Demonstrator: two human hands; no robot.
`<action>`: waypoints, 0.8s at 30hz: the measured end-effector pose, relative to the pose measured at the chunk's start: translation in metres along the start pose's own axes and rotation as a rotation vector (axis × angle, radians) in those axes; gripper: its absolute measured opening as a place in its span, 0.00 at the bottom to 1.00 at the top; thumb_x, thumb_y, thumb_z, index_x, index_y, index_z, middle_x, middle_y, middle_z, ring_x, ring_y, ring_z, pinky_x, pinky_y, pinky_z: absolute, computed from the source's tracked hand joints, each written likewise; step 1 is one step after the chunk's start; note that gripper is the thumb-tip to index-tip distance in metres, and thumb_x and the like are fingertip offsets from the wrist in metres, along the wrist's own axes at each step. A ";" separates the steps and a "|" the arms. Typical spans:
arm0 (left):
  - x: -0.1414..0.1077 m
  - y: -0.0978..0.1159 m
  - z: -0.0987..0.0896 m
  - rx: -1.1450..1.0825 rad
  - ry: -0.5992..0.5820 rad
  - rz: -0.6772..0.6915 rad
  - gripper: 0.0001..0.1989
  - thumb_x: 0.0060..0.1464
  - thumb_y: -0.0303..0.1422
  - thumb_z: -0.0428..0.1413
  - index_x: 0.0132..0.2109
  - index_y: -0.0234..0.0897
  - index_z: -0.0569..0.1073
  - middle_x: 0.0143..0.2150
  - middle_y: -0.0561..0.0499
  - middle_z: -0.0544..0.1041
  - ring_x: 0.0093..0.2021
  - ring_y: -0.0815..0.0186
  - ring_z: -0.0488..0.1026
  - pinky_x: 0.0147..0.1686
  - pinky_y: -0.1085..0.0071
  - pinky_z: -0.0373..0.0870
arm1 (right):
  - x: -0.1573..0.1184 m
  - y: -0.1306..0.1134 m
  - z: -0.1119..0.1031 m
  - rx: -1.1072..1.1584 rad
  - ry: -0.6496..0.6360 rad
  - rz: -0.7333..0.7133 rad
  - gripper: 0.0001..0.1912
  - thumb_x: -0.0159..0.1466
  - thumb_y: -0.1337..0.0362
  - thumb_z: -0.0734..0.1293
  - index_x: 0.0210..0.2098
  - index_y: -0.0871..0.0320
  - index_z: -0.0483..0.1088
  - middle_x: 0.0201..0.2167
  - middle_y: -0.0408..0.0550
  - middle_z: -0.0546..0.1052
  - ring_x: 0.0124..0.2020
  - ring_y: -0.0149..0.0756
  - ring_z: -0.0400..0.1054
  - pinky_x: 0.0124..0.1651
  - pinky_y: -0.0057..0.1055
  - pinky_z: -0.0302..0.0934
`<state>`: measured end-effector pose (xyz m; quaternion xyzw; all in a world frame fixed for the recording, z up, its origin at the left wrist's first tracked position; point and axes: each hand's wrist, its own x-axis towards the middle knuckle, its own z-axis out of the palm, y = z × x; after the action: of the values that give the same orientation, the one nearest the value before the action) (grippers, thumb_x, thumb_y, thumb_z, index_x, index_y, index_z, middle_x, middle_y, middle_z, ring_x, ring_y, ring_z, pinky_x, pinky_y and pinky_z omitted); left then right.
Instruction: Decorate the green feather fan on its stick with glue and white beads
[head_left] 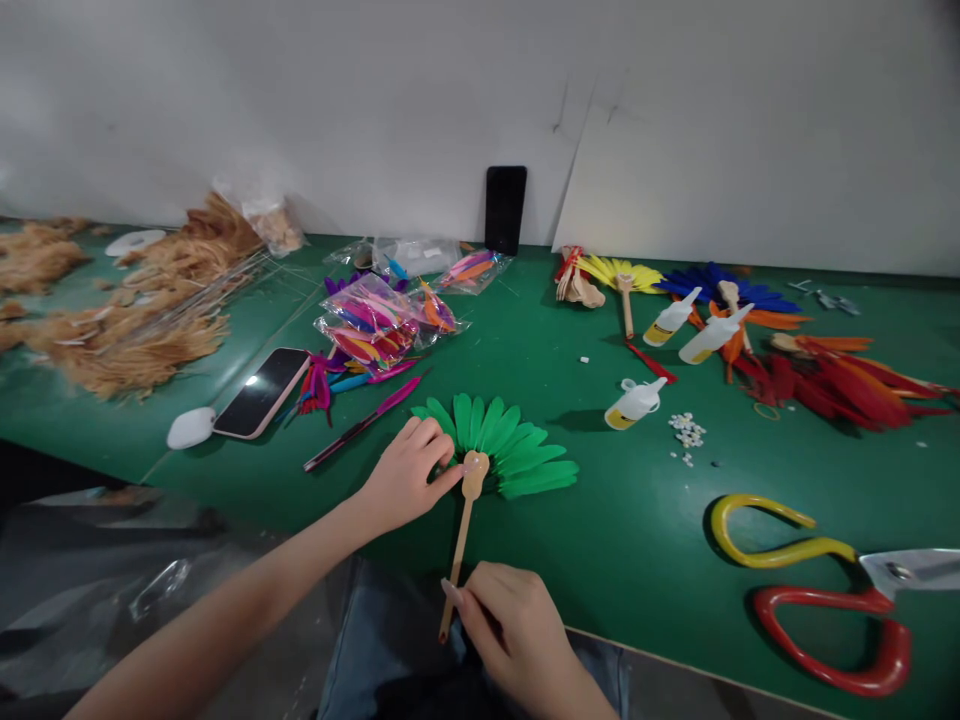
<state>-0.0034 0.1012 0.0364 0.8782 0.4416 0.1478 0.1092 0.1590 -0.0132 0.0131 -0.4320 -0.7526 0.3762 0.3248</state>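
A small fan of green feathers spreads from the rounded head of a flat wooden stick near the table's front edge. My right hand is closed around the lower handle, its thumb lying along the wood. At the fan's left side, my left hand is closed with finger and thumb on the feathers beside the wooden head; its fingertips partly cover them. A shiny clear patch shows on the wooden head. Closest on the right stands an uncapped-looking small glue bottle, with tiny white beads next to it.
Scissors with yellow and red handles lie at right. Two more glue bottles stand among yellow, blue and red feather fans. Bagged feathers, a pen, a phone and tan fibre lie left. A black phone leans upright behind.
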 end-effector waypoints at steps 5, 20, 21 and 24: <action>0.003 0.001 0.004 -0.013 0.010 -0.013 0.13 0.58 0.33 0.49 0.26 0.37 0.59 0.30 0.51 0.61 0.33 0.65 0.57 0.33 0.68 0.59 | -0.001 0.000 0.000 0.009 0.019 -0.011 0.17 0.67 0.63 0.54 0.24 0.57 0.62 0.20 0.40 0.68 0.21 0.27 0.61 0.25 0.25 0.47; 0.004 0.001 0.005 -0.055 0.005 -0.023 0.13 0.57 0.32 0.50 0.25 0.36 0.60 0.30 0.52 0.63 0.33 0.65 0.58 0.34 0.68 0.59 | 0.007 -0.010 -0.004 -0.051 0.234 -0.199 0.11 0.62 0.57 0.63 0.37 0.59 0.68 0.36 0.49 0.76 0.40 0.37 0.69 0.46 0.34 0.62; 0.004 0.001 0.005 -0.053 0.007 -0.023 0.13 0.57 0.32 0.50 0.25 0.36 0.60 0.30 0.52 0.63 0.33 0.65 0.58 0.34 0.68 0.59 | 0.009 -0.010 -0.005 -0.085 0.211 -0.232 0.14 0.61 0.56 0.64 0.41 0.59 0.68 0.41 0.50 0.76 0.45 0.40 0.68 0.52 0.38 0.59; 0.004 0.000 0.006 -0.052 0.008 -0.015 0.13 0.57 0.33 0.50 0.25 0.36 0.60 0.30 0.52 0.62 0.33 0.65 0.58 0.34 0.68 0.59 | 0.010 -0.007 -0.005 -0.167 0.132 -0.260 0.17 0.62 0.57 0.63 0.47 0.60 0.67 0.46 0.50 0.75 0.52 0.40 0.65 0.58 0.41 0.56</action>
<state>0.0016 0.1039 0.0312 0.8711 0.4445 0.1621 0.1314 0.1563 -0.0050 0.0231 -0.3802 -0.8077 0.2382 0.3825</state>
